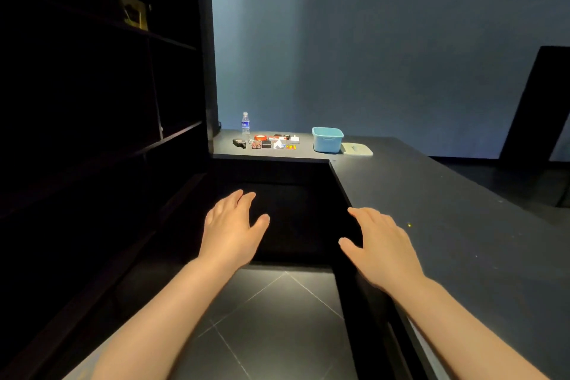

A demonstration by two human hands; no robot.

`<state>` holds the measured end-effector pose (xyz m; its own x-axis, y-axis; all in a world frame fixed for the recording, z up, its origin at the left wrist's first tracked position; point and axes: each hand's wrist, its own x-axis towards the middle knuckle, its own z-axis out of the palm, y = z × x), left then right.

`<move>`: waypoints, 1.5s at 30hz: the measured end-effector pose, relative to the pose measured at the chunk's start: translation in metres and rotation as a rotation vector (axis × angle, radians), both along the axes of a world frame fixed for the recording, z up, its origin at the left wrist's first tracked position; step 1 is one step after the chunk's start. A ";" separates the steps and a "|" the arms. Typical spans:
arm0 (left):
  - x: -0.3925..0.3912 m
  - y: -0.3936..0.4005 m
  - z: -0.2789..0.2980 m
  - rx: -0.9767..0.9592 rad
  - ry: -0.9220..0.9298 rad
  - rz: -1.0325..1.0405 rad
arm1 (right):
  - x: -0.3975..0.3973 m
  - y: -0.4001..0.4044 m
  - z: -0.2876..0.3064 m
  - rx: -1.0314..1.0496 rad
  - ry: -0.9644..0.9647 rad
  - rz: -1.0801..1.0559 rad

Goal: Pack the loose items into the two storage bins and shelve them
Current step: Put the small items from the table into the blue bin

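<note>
Both hands bare and empty at lower centre: left hand (229, 227) and right hand (381, 248), fingers spread. Blue bin (327, 139) beside small loose items (266, 142) on far worktop (431, 194), mid-frame. Probably light, rigid plastic; best lifted by opposite rims.

Dark L-shaped countertop (431, 194), matte. Landmark was an open blue storage bin (327, 139) at the far end. Just right of the bin lay a pale lid (357, 149), flat. Left of the bin lay a cluster of small loose items (267, 142); beyond them stood a water bottle (245, 124), upright.
</note>
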<state>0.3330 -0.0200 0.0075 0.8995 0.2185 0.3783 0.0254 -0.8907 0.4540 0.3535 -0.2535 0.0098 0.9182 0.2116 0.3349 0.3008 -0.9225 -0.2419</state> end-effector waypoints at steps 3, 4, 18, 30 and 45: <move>0.064 -0.001 0.007 -0.003 -0.010 -0.006 | 0.065 0.013 0.005 -0.002 0.003 0.031; 0.082 0.001 0.008 0.006 -0.015 -0.003 | 0.082 0.019 0.006 -0.005 0.006 0.045; 0.409 0.104 -0.019 0.015 0.037 -0.009 | 0.401 0.111 -0.016 0.045 0.059 0.000; 0.648 0.119 -0.055 -0.005 0.109 -0.042 | 0.645 0.128 -0.042 0.083 0.100 -0.018; 0.933 0.116 -0.087 -0.121 0.193 0.031 | 0.940 0.129 -0.067 0.053 0.278 0.059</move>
